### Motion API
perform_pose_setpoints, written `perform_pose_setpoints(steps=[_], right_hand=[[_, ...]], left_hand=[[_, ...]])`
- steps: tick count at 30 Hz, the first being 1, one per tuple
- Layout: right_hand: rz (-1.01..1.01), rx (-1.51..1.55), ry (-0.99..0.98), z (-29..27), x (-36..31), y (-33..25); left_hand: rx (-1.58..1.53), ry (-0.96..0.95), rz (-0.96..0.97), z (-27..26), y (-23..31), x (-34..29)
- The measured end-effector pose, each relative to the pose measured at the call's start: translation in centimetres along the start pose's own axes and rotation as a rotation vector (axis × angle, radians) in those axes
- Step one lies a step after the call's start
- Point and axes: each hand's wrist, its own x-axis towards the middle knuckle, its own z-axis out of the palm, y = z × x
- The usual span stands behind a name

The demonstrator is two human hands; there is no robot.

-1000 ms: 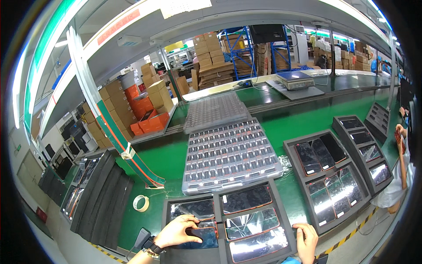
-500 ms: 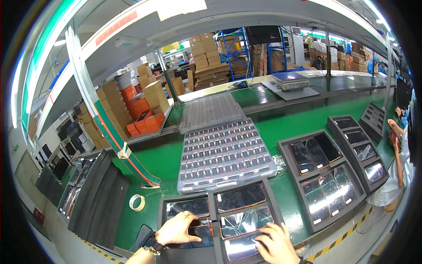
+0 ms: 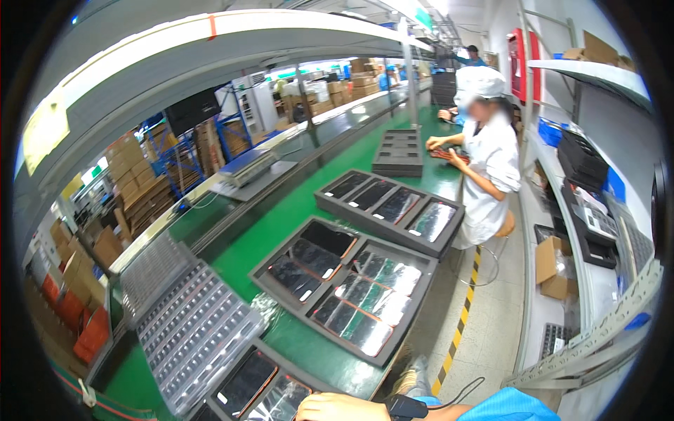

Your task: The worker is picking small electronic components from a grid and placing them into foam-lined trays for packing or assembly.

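At the lower edge my right hand (image 3: 340,407), with a black strapped device at its wrist, lies over the near side of a grey foam tray (image 3: 263,345). A phone with a dark screen and orange edge (image 3: 246,382) lies in this tray. Nearest my hand is a phone with a shiny film-covered screen (image 3: 281,400). My fingers are mostly cut off by the frame, so their grip is hidden. My left hand is out of view.
Beyond stand a larger foam tray of phones (image 3: 256,272) and another (image 3: 449,245). Clear plastic trays with small parts (image 3: 189,330) lie left. A person in white (image 3: 488,168) works at the bench's far right. Shelving (image 3: 583,70) lines the right side.
The view has swung to the right, bringing the co-worker and shelving into sight. My left hand has left the picture. My right hand remains by the near tray, at the bottom edge.
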Motion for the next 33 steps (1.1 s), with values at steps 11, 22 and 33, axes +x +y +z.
perform_pose_setpoints(steps=[11, 22, 33], right_hand=[[0.088, 0.053, -0.061, -0.2, 0.7, -1.0], [0.007, -0.095, -0.010, 0.7, 0.1, -2.0], [0.004, -0.041, -0.054, 0.3, -0.1, -1.8]], left_hand=[[0.388, -0.337, -0.226, -1.5, 1.4, -4.3], [0.261, -0.200, -0.194, 1.8, -3.9, -9.1], [0.244, 0.119, -0.060, -5.8, -5.7, -1.7]])
